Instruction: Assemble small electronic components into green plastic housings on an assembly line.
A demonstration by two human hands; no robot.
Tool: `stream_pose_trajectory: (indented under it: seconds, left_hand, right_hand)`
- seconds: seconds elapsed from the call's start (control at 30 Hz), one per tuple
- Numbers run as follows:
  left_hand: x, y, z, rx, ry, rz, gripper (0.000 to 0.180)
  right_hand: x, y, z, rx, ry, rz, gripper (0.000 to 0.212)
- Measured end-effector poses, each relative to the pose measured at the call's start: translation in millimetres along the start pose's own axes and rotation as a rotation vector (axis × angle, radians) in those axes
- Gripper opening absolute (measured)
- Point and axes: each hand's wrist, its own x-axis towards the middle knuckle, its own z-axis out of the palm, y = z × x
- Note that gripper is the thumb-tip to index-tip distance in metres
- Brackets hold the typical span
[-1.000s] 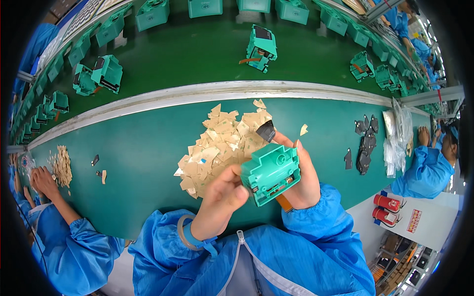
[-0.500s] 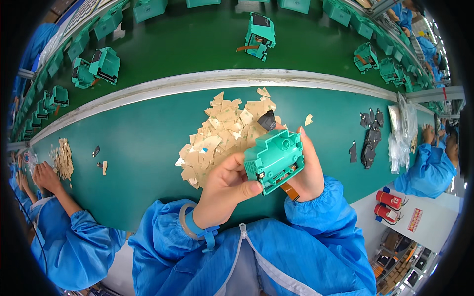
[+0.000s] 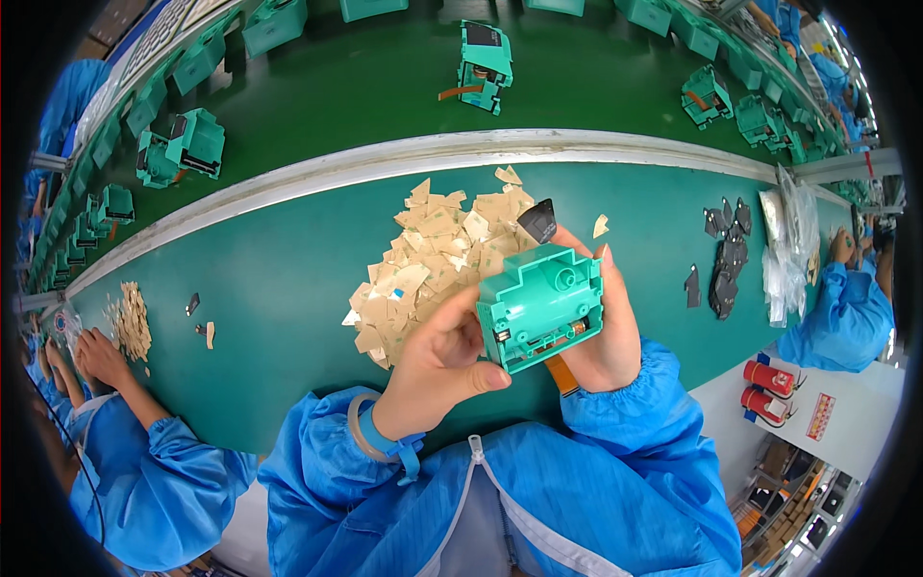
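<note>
Sitting between fingers (image 3: 481,378): teal housing (image 3: 540,300)

Orange ribbon (image 3: 561,376) partly hidden behind green housing (image 3: 538,300)

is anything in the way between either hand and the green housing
Nothing visible: the left hand and right hand both hold the green housing directly. A black piece shows beyond it, by the right hand's fingers. Behind the housing, the view is hidden.

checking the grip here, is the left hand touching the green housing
Touching. The head view shows it: the left hand grips the left side of the green housing, with no gap showing between them.
</note>
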Motion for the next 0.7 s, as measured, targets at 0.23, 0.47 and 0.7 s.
stream_pose_trajectory:
  seconds: [0.23, 0.47, 0.7]
  left_hand:
    - [-1.7, -8.2, -0.9, 0.051, 0.084, 0.031, 0.079]
    - [7.1, 1.7, 10.9, -0.103, 0.175, -0.015, 0.084]
    - [8.5, 10.3, 3.0, 0.179, 0.057, 0.126, 0.09]
  right_hand:
    - [-1.3, -3.0, -5.0, 0.169, 0.001, 0.082, 0.047]
    - [0.2, -2.4, -4.9, 0.232, -0.047, 0.095, 0.041]
    - [-3.3, -2.2, -1.3, 0.227, -0.035, 0.06, 0.042]
